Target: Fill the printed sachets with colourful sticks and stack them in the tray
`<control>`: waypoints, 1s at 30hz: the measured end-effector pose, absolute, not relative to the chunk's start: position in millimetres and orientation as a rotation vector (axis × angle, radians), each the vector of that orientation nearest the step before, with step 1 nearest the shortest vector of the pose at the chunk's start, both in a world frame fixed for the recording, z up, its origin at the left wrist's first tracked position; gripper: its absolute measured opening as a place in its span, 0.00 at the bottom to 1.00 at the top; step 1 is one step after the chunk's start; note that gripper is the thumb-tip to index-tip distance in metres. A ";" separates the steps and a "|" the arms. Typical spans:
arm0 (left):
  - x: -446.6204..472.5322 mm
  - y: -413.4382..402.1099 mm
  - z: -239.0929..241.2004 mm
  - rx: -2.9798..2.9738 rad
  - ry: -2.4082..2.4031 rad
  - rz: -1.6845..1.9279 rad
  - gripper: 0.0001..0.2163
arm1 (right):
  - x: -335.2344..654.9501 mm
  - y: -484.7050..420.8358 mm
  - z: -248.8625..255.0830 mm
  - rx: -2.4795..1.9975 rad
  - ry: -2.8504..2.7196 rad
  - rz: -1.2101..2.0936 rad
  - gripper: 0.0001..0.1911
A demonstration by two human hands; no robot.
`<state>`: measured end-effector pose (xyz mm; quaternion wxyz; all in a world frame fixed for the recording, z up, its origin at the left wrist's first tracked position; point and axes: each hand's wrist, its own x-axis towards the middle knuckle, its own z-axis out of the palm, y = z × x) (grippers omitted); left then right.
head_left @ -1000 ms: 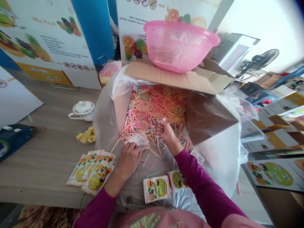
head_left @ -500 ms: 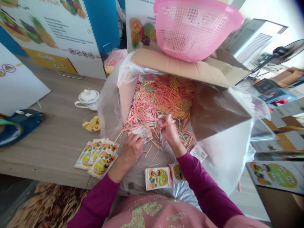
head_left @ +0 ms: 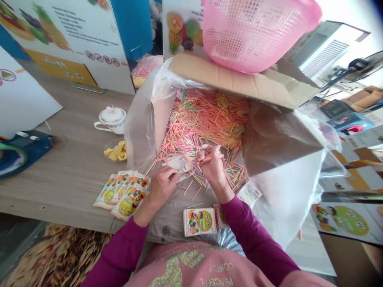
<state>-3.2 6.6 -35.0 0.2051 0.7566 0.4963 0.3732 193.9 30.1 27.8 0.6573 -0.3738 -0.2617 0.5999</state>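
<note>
My left hand (head_left: 163,185) pinches the near-left edge of a small pale printed packet (head_left: 183,164) at the front of the heap. The packet's upper layer looks raised, though I cannot tell how far its mouth is open. Just to the right, my right hand (head_left: 212,165) is curled around several thin orange-pink candy sticks (head_left: 206,159). Beyond both hands, a big heap of coloured candy sticks (head_left: 206,119) fills a plastic-lined cardboard box (head_left: 206,75) lying on its side. Loose sticks lie below the hands.
Printed packets (head_left: 128,203) fan out at left; a stack of packets (head_left: 200,222) sits near my body. Another pale packet (head_left: 249,194) lies by my right sleeve. A lidded white cup (head_left: 112,119), a small dish (head_left: 116,151) and a tape dispenser (head_left: 32,145) stand left. A pink basket (head_left: 257,36) rests atop the box.
My left hand has shifted slightly left and down, and the packet's upper layer looks more lifted. My right hand stays closed on the sticks beside it. The view has tilted slightly.
</note>
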 end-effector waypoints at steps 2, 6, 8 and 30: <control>-4.8 7.3 -35.9 1.990 1.340 1.170 0.05 | 189.7 29.3 33.1 -0.845 -0.614 1.334 0.29; -3.7 8.4 -30.4 1.836 1.220 1.345 0.04 | 179.2 27.4 42.3 -0.893 -0.674 1.302 0.32; -1.8 8.8 -27.9 1.763 1.199 1.381 0.05 | 173.3 26.4 44.3 -0.895 -0.721 1.289 0.32; 16.4 1.2 -22.4 1.265 0.882 1.221 0.11 | 161.2 10.1 40.3 -0.824 -1.187 1.318 0.29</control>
